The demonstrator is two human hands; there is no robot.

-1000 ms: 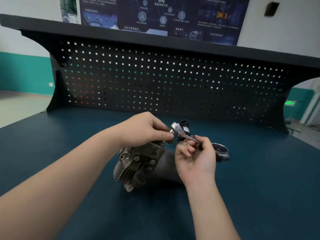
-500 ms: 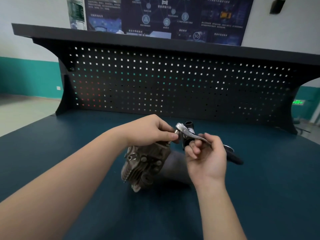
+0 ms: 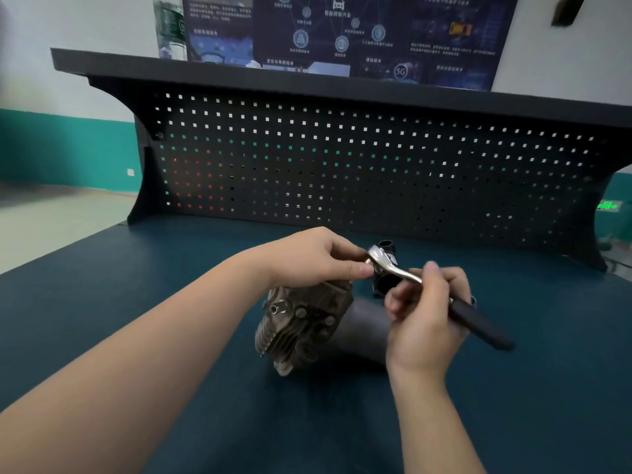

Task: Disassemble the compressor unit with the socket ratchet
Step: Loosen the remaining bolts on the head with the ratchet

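Compressor unit (image 3: pixel 301 326) lies on its side on the blue workbench (image 3: pixel 136 302), finned head towards me. I see my left hand (image 3: pixel 318 258) pinching the socket ratchet (image 3: pixel 393 268) at its chrome head above the unit, while my right hand (image 3: pixel 424 313) curls its fingers round the shank beside the black grip.
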